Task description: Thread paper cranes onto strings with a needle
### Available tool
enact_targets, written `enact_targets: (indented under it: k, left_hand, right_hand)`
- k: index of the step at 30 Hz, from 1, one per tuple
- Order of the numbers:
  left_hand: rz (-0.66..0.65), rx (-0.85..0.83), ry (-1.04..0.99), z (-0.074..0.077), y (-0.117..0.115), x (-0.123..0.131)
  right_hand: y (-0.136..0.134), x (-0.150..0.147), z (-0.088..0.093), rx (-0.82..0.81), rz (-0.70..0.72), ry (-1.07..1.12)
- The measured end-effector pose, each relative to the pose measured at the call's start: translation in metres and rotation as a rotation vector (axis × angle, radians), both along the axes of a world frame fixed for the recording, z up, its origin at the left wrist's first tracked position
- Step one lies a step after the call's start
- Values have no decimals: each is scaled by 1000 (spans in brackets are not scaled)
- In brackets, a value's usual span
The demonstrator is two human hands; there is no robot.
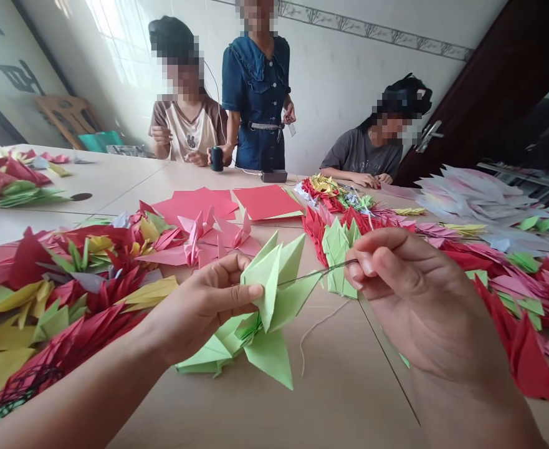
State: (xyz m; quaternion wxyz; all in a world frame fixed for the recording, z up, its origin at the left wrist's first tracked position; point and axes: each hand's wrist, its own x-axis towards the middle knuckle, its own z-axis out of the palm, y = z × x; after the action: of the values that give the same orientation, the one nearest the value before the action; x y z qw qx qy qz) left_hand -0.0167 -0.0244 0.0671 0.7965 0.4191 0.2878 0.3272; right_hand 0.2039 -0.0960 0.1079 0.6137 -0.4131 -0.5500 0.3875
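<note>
My left hand [204, 299] is closed on a light green folded paper crane [274, 293], thumb on top and fingers under it. More green cranes hang below it in a bunch [222, 349]. My right hand [405, 293] pinches a thin needle or wire [316, 272] whose tip enters the crane from the right. A pale thread [311, 330] trails from the cranes onto the table [339, 386].
Piles of red, yellow, green and pink folded cranes [59, 280] lie left and right [512, 274]. Flat red and pink sheets [265, 202] lie mid-table. Three people are at the far side, one standing beside a dark spool [217, 158].
</note>
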Motion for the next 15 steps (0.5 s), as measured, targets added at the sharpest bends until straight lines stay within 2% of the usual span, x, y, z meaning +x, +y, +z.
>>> enact_targets:
  k: [7,15]
  left_hand:
    - [1,93,40,-6,2,3]
    - [-34,161,99,-13,3,2]
  right_hand:
    - [0,13,-9,99,-153,-193]
    - [14,16,-4,45,-132,-13]
